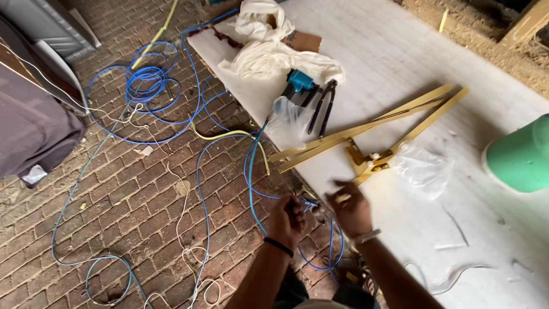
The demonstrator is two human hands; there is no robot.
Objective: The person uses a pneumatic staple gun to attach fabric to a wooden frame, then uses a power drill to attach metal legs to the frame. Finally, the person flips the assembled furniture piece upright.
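Looking down from the head camera, I count two hands, both at the near edge of the white board, my landmark. Left hand sits just off the board's near edge over the brick floor, fingers curled shut, pinching the blue cable where it runs up toward the board. Right hand is on the board's near edge, fingers half spread and blurred; a small pale piece shows at its fingertips, and I cannot tell if it is gripped. One dark band on the left wrist, one metal watch strap on the right.

On the board, counted: one gold folding frame made of several long strips, lying flat near the middle, its hinge end just beyond the right hand; two clear plastic bags, one at the board's left edge, one touching the frame's hinge end; one teal power tool and one pair of black pliers just beside it; one heap of white cloth at the far left end; one green bucket at the right edge.

Off the board, left side: blue cable in several loops, one yellow cable, one thin white cord.
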